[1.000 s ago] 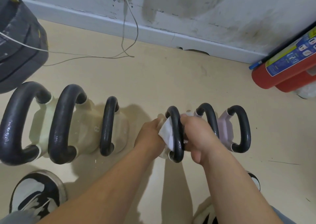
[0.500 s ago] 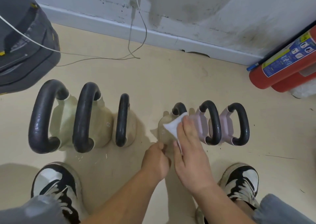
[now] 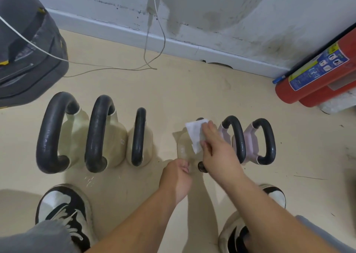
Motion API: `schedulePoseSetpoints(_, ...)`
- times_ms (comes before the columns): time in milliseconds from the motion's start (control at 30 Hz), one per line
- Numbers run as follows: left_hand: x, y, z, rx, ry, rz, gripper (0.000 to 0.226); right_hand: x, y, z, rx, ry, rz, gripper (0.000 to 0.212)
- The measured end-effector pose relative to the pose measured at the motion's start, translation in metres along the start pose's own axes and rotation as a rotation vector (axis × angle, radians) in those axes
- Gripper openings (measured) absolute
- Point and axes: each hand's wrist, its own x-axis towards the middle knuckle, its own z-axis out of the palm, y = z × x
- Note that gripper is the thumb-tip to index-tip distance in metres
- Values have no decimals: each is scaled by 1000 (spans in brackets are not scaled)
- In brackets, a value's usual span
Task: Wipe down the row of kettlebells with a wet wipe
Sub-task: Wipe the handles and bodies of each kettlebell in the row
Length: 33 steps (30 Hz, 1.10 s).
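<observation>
Six kettlebells with black handles stand in a row on the beige floor. Three cream ones point(image 3: 100, 133) are on the left, and two pink ones point(image 3: 238, 137) are on the right. Between them is a smaller cream kettlebell point(image 3: 182, 146). My right hand point(image 3: 217, 150) lies over its handle and holds a white wet wipe point(image 3: 195, 135) against the far end, thumb on the wipe. Most of that handle is hidden under the hand. My left hand point(image 3: 177, 177) has curled fingers on the near side of this kettlebell's body.
A red fire extinguisher point(image 3: 316, 79) lies at the right by the wall. A grey bag point(image 3: 28, 59) sits at the far left, with thin cables point(image 3: 154, 40) trailing across the floor behind the row. My shoes point(image 3: 65, 214) stand just in front of the kettlebells.
My right hand has slid the wipe along the handle toward its far end. My left hand dropped from beside the handle to the kettlebell's near side. The view has pulled back.
</observation>
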Motion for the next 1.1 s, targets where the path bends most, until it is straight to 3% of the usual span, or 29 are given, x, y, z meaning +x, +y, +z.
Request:
schedulePoseSetpoints(33,2,2,2,99,3,20,27,-12,2,8,-10,64,22,34)
schedulePoseSetpoints(100,-1,7,4,81,-25,33,28,-40,9,27,-75,124,94,42)
schedulePoseSetpoints(267,-2,14,8,-8,-59,30,21,-71,11,49,-38,52,295,66)
schedulePoseSetpoints(367,3,16,6,-69,-38,-10,23,-50,-3,44,-5,112,121,62)
schedulePoseSetpoints(467,12,19,1,-67,12,28,25,-10,-13,27,-173,74,9,54)
schedulePoseSetpoints(533,19,19,-1,21,69,80,21,23,-9,13,-303,-8,-12,53)
schedulePoseSetpoints(667,27,25,3,46,90,99,22,75,-16,-7,-358,-144,38,27)
schedulePoseSetpoints(767,39,26,3,72,61,79,22,86,-25,-4,-376,-201,131,31)
schedulePoseSetpoints(900,47,28,3,-52,50,-52,32,60,-31,8,-419,-129,72,42)
schedulePoseSetpoints(1000,44,25,2,-60,29,-38,29,32,-20,15,-407,-55,-25,60)
schedulePoseSetpoints(1100,37,24,-1,-15,19,-19,26,-2,-5,28,-349,113,-172,53)
